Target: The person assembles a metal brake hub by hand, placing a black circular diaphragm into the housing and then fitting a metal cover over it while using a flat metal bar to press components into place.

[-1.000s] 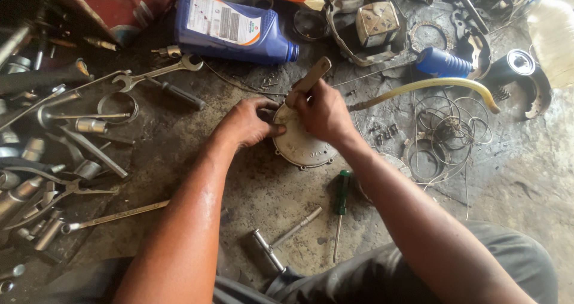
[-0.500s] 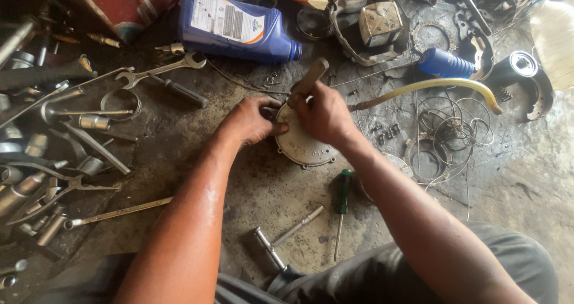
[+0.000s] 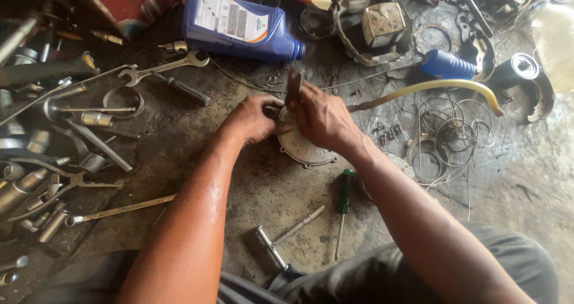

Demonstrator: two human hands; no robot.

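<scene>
Two bare hands are meeting over a round grey metal cover (image 3: pixel 305 148) lying flat on the oil-stained floor (image 3: pixel 197 130), roughly at the centre of the view. The left hand (image 3: pixel 254 119) is curling against the cover's 10 o'clock edge, fingers closed on the rim, seemingly bracing the part so it is not sliding. The right hand (image 3: pixel 323 117) is wrapping shut around a dark flat tool (image 3: pixel 293 87) that is sticking up toward 12 o'clock from the cover; what kind of tool it is cannot be told, since the fist is hiding its working end. Holding it upright over the part's top edge is probably giving leverage or a straight line for driving into it. Only the cover's lower half is showing below the hands: dull, dusty, disc-shaped, with a raised rim and faint embossing, looking like cast metal, rigid and fairly heavy. Loose tools are sitting within arm's reach all around, likely left where they are handy: a green-handled screwdriver (image 3: pixel 343 196) just beside the cover at 5 o'clock, a T-shaped socket wrench (image 3: pixel 286 232) at 6 o'clock, a blue oil bottle (image 3: pixel 239 26) at 11 o'clock, an open-end spanner (image 3: pixel 161 67) at 10 o'clock, pliers (image 3: pixel 66 181) at 9 o'clock, and a yellow hose (image 3: pixel 442 87) curving away at 2 o'clock beside coiled wire (image 3: pixel 448 136).
</scene>
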